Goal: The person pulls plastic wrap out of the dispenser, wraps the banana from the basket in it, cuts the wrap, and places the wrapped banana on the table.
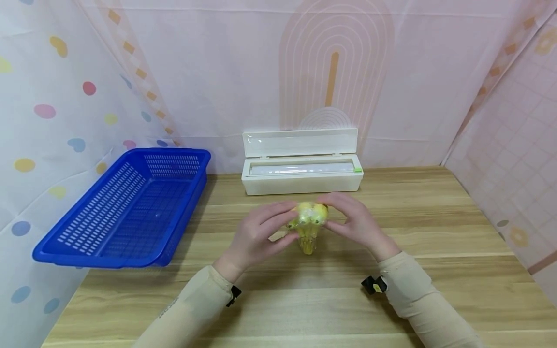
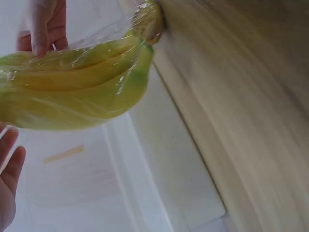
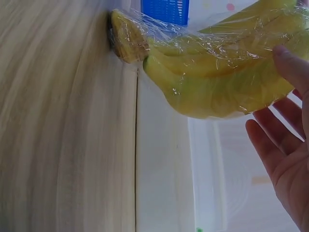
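Observation:
A bunch of yellow bananas (image 1: 308, 221) wrapped in clear cling film is held upright between both hands, its stem end down at the wooden table. My left hand (image 1: 263, 227) grips its left side near the tips, fingers and thumb bent around it. From the other side my right hand (image 1: 354, 220) pinches it, the thumb pressing the film in the right wrist view. Shiny, wrinkled film covers the bananas (image 2: 77, 87) down to the brown stem (image 2: 147, 24). The left hand (image 2: 7, 179) shows only partly at the edge of its wrist view.
Behind the hands stands a white cling film box (image 1: 302, 183) with its lid raised and a film roll (image 1: 300, 168) inside. A blue perforated basket (image 1: 174, 241) sits at the left. Patterned cloth (image 1: 209, 72) hangs around the wooden table (image 1: 435, 232).

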A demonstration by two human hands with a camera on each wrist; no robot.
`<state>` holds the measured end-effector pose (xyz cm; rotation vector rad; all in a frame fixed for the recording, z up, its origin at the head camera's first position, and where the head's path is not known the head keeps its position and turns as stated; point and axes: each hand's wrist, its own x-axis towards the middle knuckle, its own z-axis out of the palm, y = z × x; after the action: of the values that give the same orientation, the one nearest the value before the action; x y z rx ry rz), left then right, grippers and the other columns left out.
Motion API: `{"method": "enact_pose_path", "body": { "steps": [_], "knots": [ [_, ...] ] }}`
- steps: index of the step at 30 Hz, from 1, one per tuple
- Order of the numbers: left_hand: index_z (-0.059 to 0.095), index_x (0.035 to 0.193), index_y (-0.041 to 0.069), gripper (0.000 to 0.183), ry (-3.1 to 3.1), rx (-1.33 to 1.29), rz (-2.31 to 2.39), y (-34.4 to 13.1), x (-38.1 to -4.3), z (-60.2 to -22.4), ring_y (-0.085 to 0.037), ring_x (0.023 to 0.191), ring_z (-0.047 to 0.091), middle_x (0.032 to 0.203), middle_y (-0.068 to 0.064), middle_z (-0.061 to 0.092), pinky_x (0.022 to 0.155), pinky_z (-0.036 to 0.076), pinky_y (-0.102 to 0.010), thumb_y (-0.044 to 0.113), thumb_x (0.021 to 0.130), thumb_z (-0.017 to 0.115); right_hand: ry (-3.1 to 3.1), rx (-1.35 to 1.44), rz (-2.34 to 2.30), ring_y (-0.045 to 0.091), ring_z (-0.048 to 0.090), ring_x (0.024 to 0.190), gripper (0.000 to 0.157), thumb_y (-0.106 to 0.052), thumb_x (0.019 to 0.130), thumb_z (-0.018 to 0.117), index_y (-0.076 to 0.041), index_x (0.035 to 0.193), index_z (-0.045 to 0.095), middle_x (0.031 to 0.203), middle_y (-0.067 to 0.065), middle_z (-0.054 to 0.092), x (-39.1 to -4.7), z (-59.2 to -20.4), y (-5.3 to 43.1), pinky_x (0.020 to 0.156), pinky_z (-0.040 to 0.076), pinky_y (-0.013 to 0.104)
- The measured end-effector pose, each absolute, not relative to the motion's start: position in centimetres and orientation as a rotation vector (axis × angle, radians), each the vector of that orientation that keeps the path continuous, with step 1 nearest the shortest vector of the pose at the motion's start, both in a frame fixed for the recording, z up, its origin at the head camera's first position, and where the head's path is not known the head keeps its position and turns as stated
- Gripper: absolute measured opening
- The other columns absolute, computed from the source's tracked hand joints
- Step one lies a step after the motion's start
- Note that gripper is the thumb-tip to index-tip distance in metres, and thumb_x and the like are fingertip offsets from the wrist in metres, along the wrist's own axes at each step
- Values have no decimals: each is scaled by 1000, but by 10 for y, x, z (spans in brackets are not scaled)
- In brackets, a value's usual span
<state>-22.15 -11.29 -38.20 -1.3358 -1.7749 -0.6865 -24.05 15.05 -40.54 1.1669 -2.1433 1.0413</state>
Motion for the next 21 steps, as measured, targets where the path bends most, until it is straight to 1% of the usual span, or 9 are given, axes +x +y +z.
{"method": "enact_pose_path", "body": {
  "steps": [2,6,8,9,11,16,21],
  "knots": [
    [69,111,1,39,-1774,-1292,-676,-113,-220,-378,-28,107,67,117,-15,69,92,54,-38,23,82,82,-2121,1163,990,30,62,109,57,2,70,85,-2,123,64,119,13,67,-240,-405,148,98,50,43],
    [70,111,2,40,-1770,-1238,-607,-110,-214,-368,-29,105,67,117,-14,69,90,55,-38,24,81,83,-2104,1144,885,30,64,106,55,-3,70,87,-2,120,65,117,11,67,-240,-405,146,96,51,41],
    [70,112,2,42,-1776,-1225,-565,-106,-210,-365,-28,103,67,115,-13,70,89,56,-37,24,79,84,-2096,1137,845,30,64,105,53,-5,71,86,-2,120,65,116,11,68,-240,-405,144,96,51,40],
    [70,113,2,45,-1782,-1217,-543,-105,-207,-364,-28,102,67,114,-13,70,88,56,-36,23,76,86,-2096,1133,829,30,64,105,52,-7,72,86,-2,119,65,115,11,68,-239,-405,144,96,51,40],
    [70,114,2,47,-1806,-1199,-516,-102,-204,-363,-27,102,67,114,-12,70,87,56,-35,24,76,86,-2081,1130,798,30,64,104,50,-9,72,86,-2,118,66,114,12,68,-239,-404,142,93,53,41],
    [69,118,5,54,-1901,-1145,-483,-98,-199,-362,-26,103,67,114,-10,70,86,57,-36,17,70,91,-2076,1114,732,30,65,103,48,-12,75,85,-3,118,66,113,12,68,-236,-403,139,92,54,41],
    [71,117,6,54,-1975,-1117,-463,-97,-199,-362,-24,101,67,112,-8,71,85,57,-34,10,67,92,-2082,1094,670,29,65,103,46,-17,77,84,-3,117,66,113,11,68,-234,-401,134,91,54,39]
  ]
}}
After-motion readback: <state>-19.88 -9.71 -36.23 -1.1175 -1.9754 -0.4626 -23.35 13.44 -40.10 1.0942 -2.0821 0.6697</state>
